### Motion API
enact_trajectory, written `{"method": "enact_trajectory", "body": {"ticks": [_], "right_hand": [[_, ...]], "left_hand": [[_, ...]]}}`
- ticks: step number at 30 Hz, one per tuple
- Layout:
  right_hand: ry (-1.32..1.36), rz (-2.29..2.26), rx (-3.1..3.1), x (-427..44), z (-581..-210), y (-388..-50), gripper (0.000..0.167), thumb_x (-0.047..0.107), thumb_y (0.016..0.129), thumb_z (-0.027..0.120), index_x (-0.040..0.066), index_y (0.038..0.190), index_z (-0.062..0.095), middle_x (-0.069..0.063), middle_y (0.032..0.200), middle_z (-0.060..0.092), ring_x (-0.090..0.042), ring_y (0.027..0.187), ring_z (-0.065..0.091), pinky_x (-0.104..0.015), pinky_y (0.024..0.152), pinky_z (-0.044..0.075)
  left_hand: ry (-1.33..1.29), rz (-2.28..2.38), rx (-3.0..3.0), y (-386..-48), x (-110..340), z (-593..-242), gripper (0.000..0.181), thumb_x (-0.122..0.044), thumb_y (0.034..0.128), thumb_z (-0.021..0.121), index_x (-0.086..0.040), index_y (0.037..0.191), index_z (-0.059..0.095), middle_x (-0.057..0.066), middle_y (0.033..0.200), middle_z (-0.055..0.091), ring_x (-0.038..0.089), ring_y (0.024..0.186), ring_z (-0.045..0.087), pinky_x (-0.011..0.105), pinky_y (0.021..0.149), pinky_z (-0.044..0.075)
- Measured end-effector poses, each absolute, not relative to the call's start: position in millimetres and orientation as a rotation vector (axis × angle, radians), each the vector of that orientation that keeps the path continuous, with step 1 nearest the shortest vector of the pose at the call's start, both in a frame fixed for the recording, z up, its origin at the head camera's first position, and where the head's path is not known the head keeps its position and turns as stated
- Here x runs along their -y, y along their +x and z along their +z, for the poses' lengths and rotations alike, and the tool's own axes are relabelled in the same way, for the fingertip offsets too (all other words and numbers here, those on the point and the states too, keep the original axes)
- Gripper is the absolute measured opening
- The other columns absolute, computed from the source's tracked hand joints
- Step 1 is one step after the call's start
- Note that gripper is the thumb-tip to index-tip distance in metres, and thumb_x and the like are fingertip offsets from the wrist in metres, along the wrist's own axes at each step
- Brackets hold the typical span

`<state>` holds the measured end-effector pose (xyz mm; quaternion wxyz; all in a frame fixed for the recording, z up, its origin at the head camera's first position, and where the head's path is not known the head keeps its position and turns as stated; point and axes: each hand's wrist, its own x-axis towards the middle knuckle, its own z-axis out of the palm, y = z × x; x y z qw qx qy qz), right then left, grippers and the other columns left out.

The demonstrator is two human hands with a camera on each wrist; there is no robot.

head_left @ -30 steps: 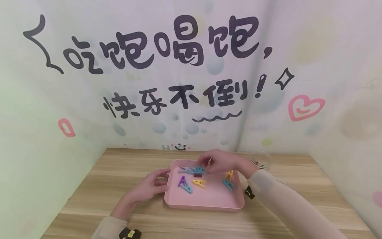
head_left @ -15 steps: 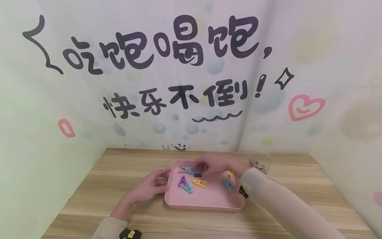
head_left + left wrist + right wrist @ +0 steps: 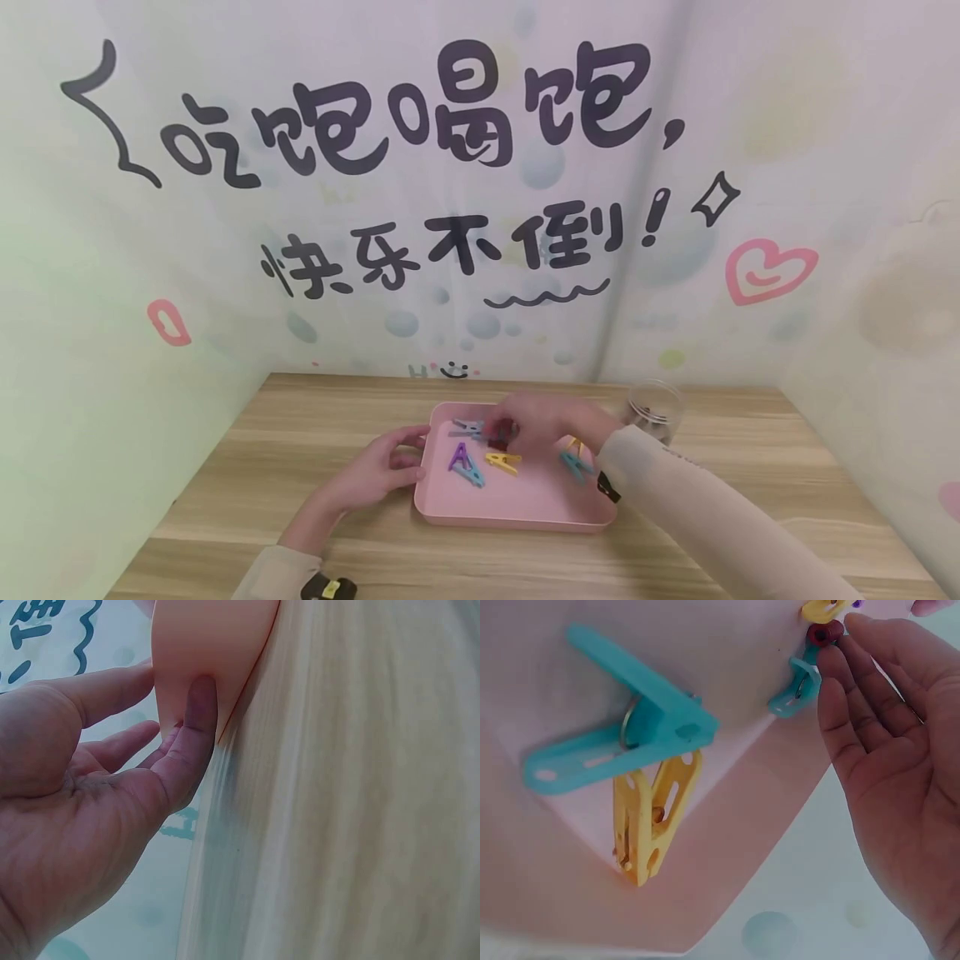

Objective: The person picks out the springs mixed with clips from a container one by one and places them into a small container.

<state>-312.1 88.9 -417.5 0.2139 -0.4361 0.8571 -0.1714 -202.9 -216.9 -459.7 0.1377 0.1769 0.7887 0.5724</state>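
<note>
My left hand (image 3: pixel 378 467) rests against the left wall of the pink tray (image 3: pixel 517 523); its fingers and thumb touch the outer side in the left wrist view. Over the back of the tray, my right hand (image 3: pixel 536 421) reaches down. Between its thumb and fingertips sits a small dark red ribbed piece (image 3: pixel 825 634); its kind is unclear. A blue clothespin (image 3: pixel 795 694) lies beside those fingertips. Also in the tray are a yellow clothespin (image 3: pixel 502 462), a purple clothespin (image 3: pixel 459 455) touching a blue one, and a pale blue clothespin (image 3: pixel 467 429) at the back left.
A teal clothespin (image 3: pixel 622 727) and a yellow clothespin (image 3: pixel 649 817) overlap at the tray's right side. Behind the right forearm stands a clear round container (image 3: pixel 654 408) with dark contents. The wooden table (image 3: pixel 300 417) meets printed cloth walls at the back and sides.
My right hand has moved left and slightly down within the tray, to the dark red piece beside the blue clothespins. The left hand and the tray have stayed in place.
</note>
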Motion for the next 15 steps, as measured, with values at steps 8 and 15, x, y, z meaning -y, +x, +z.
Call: {"method": "enact_trajectory", "body": {"ticks": [8, 15], "right_hand": [[-1.261, -0.455, -2.349, -85.5, -419.0, -310.1, 0.041, -0.004, 0.091, 0.073, 0.021, 0.123, 0.078, 0.010, 0.105, 0.071, -0.013, 0.094, 0.064, -0.022, 0.082, 0.057], [-1.286, -0.421, -2.360, -83.6, -421.3, -310.4, 0.043, -0.004, 0.088, 0.073, 0.019, 0.124, 0.079, 0.010, 0.101, 0.070, -0.008, 0.088, 0.061, -0.022, 0.078, 0.056]], "left_hand": [[0.528, 1.675, -2.258, -202.4, 217.0, -458.9, 0.068, 0.003, 0.1007, 0.067, 0.014, 0.158, 0.032, 0.034, 0.145, 0.049, 0.048, 0.127, 0.061, 0.035, 0.098, 0.061], [0.503, 1.668, -2.267, -202.8, 216.2, -460.3, 0.067, 0.002, 0.1012, 0.067, 0.012, 0.158, 0.033, 0.032, 0.146, 0.050, 0.047, 0.128, 0.060, 0.037, 0.099, 0.061]]}}
